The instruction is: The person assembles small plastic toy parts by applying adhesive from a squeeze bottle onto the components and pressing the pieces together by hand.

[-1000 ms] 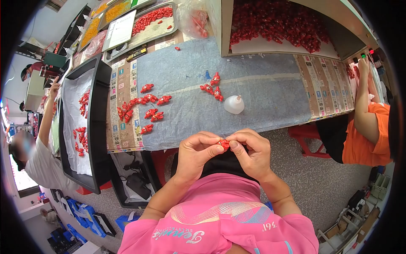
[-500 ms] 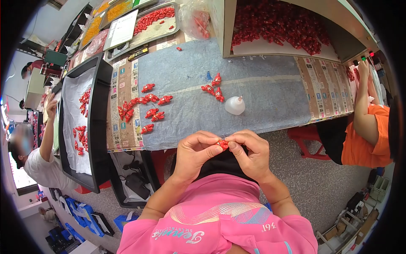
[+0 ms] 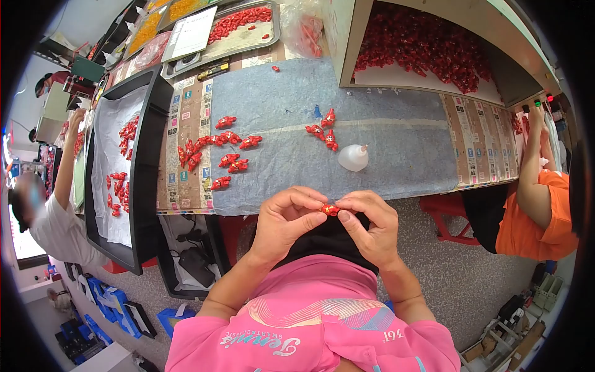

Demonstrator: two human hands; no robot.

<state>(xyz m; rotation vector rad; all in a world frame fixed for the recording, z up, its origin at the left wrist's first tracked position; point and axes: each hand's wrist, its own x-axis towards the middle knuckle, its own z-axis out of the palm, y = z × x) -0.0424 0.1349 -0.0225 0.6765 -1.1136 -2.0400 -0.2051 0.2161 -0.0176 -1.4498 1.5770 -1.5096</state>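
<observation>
Between my two hands, just off the near edge of the table, is a small red figurine [image 3: 330,210] with gold-coloured marks. My left hand [image 3: 288,223] pinches one end of it between thumb and fingers. The other end is pinched by my right hand [image 3: 367,224]. Beyond my hands a small white squeeze bottle [image 3: 353,158] with a narrow tip stands on the blue cloth [image 3: 279,161]. Close behind it lie a few red figurines [image 3: 322,131]. A looser group of similar figurines [image 3: 226,139] lies to the left. Fine detail of the held piece is covered by my fingertips.
A black tray [image 3: 158,118] lined with white sheet holds more red pieces at left. An open-fronted box [image 3: 350,62] full of red pieces stands at the back. A metal tray [image 3: 276,28] lies behind. People work on both sides, one in an orange sleeve [image 3: 545,217].
The view has shifted slightly. The held figurine has turned a little and shows more gold between my fingers. Both hands keep their pinch.
</observation>
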